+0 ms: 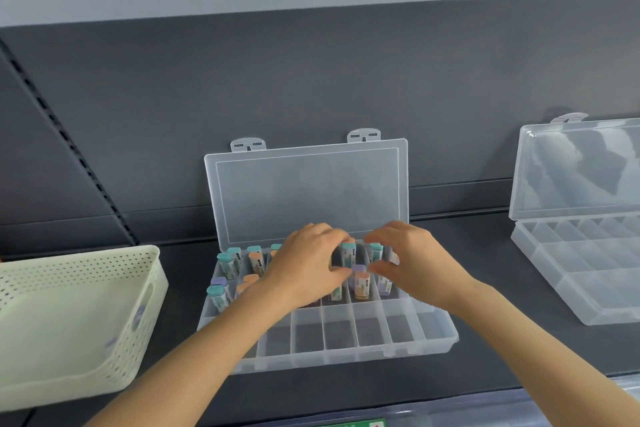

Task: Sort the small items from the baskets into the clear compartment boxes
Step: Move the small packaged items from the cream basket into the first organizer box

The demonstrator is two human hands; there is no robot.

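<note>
On the dark shelf (485, 350), seen from the head camera, the clear compartment box (346, 355) sits at centre with its lid (304, 194) swung up and leaning on the grey back panel (311, 80). Small capped items stand upright in its far and middle rows: teal-capped ones (225, 258) at the far left, an orange one with a teal cap (256, 260) just beside them, and a purple-capped one (218, 282) in the row nearer the camera.

Both hands reach into the middle of the box. The left hand (308, 263) lies knuckles-up over the middle compartments, fingers curled down among the items. A teal-capped item (348, 253) stands just beyond its fingertips, but I cannot tell whether the hand grips anything. The right hand (412, 263) is curled too, its index finger and thumb (379, 268) set either side of another teal-capped item (375, 251). Whether they actually pinch it is not clear. Between the two hands stands an orange item with a purple cap (362, 284).

A cream perforated basket (79, 255) rests at the left, apart from the box. A second clear box (588, 288) lies open at the right, well apart.
</note>
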